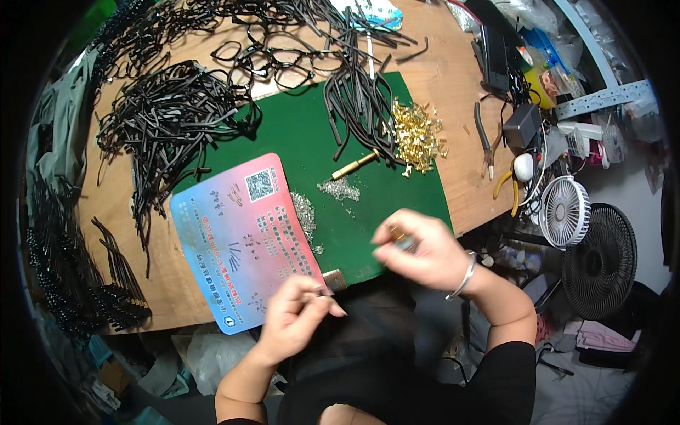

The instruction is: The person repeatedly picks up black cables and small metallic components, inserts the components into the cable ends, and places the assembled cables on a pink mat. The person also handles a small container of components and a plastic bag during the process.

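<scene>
One small dark piece [323,292] is pinched in the left hand [294,315], one brass-coloured cylinder [399,234] gripped in the right hand [421,251]; assembly seems underway, with careful alignment called for.

White fan [564,212] near black fan [603,268]

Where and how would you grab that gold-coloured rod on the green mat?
Probably pinch the gold-coloured rod across its middle, from above: it lies slim and flat, with black strips crowding its far end and silver bits beside its near end.
</scene>
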Available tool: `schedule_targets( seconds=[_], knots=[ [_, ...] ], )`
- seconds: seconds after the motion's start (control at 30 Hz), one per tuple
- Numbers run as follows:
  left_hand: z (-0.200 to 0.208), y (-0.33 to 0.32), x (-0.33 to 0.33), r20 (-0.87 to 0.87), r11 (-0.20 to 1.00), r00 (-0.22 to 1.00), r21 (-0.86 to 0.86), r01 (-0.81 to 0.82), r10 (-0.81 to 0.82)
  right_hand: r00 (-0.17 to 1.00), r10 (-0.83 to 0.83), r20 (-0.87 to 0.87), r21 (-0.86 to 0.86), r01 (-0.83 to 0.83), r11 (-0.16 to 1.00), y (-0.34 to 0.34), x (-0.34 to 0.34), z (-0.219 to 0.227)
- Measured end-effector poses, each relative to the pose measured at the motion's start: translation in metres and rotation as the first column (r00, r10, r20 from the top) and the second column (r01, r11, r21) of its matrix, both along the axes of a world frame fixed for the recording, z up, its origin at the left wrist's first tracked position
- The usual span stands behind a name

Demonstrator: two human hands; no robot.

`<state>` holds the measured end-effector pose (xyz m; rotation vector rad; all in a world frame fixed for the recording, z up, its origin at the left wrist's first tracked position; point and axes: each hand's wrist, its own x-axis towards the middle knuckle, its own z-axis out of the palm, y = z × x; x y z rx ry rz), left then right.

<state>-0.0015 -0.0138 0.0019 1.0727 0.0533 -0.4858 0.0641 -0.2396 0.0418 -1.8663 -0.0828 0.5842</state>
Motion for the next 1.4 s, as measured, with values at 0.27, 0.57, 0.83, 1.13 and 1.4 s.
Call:
schedule_targets(
  seconds=[0.27, 0.57, 0.83, 1.13, 1.4],
  knots=[
    [0.002, -0.019, -0.014, -0.102, 0.99, 0.995, 0.138, 0.026, -0.012, 0.994, 0.026, 0.106, 0.142, -0.041, 0.989, 0.038, -0.018, -0.021],
    [0.0, -0.025, -0.012, -0.135, 0.996, 0.988, 0.053, -0.065, 0.072, 0.92, -0.036, 0.39, 0.085, 0.003, 0.996, 0.046, -0.027, -0.034],
    [-0.007, -0.021, -0.006, -0.069, 0.995, 0.997, 0.09, 0.041, -0.034, 0.89, 0.134, -0.436, 0.412, 0.065, 0.909, 0.033, -0.004, -0.028],
    [-0.015, -0.015, -0.004, 0.146, 0.917, 0.969, 0.376, 0.133, -0.2, 0.934, 0.232, -0.273, 0.216, -0.176, 0.96, 0.027, -0.013, -0.05],
    [-0.03, 0.002, -0.002, 0.124, 0.784, 0.99, 0.62, -0.022, -0.07, 0.947, 0.283, 0.151, -0.429, -0.195, 0.882, -0.003, -0.011, -0.036]
  ],
)
